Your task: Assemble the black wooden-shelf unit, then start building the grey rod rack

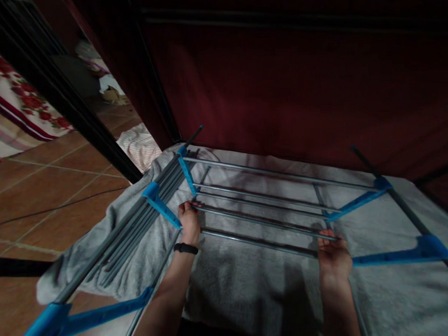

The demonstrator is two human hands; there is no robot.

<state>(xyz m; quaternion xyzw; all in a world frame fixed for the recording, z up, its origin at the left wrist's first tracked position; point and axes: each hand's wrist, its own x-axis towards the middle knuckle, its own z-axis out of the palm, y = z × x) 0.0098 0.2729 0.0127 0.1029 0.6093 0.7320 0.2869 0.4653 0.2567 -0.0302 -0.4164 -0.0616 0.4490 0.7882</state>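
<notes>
A rack frame of grey metal tubes joined by blue plastic connectors (163,211) stands over a grey blanket. My left hand (189,219), with a black band on its wrist, is closed on the left end of a thin metal rod (259,220). Fingers of my right hand (333,252), palm up, are curled around the rod's other end. The rod spans the frame between its two sides. Close in front of it runs another crossbar (258,241); several more lie behind, including the far crossbar (282,174). Whether the held rod's ends sit in the connectors is hidden by my fingers.
Several loose grey tubes (133,233) lie bundled on the left of the blanket (242,286). A dark red panel (285,91) closes off the back. Dark posts and a tiled floor (62,182) are at the left, with a floral cloth (28,102) beyond.
</notes>
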